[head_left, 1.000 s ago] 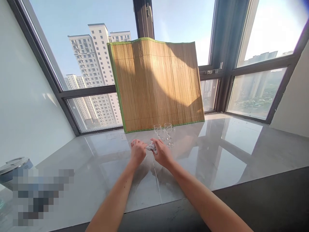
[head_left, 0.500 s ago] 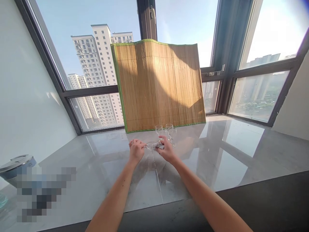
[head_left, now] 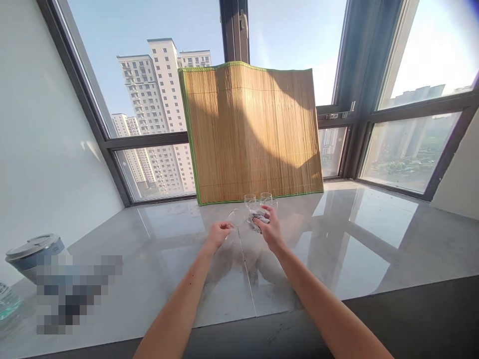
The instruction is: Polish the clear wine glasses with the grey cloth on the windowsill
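My left hand (head_left: 218,236) is closed around the lower part of a clear stemmed glass (head_left: 236,217), whose bowl leans up and to the right of my fingers. A crumpled grey-and-white cloth (head_left: 259,220) is gripped in my right hand (head_left: 272,231), a little to the right of that glass and apart from it. Just behind the right hand stand several other clear glasses (head_left: 250,200) in a close group; the hand and cloth partly cover them.
A bamboo mat (head_left: 254,134) with green edging leans upright against the window behind the glasses. At the far left of the glossy grey counter (head_left: 322,269) are a lidded cup (head_left: 35,249), a clear greenish container (head_left: 7,301) and a blurred-out patch.
The cloth in my right hand has come away from the held glass, moving right. My left hand has lowered slightly and turned the glass more upright. The view has shifted a little left.
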`<state>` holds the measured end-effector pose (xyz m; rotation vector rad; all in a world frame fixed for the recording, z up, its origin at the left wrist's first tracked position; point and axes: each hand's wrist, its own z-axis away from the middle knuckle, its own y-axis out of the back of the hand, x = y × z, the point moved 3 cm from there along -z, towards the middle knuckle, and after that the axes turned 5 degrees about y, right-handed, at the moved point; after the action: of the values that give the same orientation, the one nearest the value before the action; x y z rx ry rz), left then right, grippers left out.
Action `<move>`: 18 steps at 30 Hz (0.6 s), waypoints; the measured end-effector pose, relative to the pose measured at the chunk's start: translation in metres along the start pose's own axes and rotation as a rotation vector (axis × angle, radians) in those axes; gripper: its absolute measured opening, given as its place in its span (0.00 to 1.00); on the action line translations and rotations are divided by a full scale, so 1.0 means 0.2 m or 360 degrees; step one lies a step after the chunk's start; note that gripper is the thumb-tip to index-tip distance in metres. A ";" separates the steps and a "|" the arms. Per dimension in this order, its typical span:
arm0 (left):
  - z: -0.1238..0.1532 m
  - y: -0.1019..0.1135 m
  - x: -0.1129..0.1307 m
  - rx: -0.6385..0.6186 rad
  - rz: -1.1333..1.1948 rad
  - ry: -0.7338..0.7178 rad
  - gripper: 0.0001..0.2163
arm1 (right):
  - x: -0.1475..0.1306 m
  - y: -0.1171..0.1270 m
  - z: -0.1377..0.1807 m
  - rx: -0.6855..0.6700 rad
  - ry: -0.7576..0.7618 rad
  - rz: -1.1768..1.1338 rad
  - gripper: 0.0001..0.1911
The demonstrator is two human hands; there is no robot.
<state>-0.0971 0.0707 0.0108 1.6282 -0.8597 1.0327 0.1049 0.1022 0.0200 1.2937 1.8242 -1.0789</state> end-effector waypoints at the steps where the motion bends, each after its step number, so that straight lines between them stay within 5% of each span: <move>1: 0.01 -0.01 0.00 -0.0046 0.0186 0.0054 0.07 | 0.00 0.00 0.00 0.0020 0.0068 0.0067 0.32; 6: 0.06 -0.11 0.07 -0.0330 0.1021 0.0151 0.15 | 0.08 -0.06 0.01 -0.0171 0.0253 0.0421 0.30; 9: 0.08 -0.15 0.10 -0.0332 0.1297 0.0202 0.15 | 0.14 -0.08 0.02 -0.0274 0.0225 0.0519 0.29; 18: 0.05 -0.15 0.08 -0.0284 0.1500 0.0162 0.09 | 0.15 -0.11 0.07 -0.0548 -0.0371 0.0181 0.34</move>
<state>-0.0611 0.0685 0.0126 0.9755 -1.6582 1.5859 0.0753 0.0989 -0.0069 1.0094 1.6521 -0.7765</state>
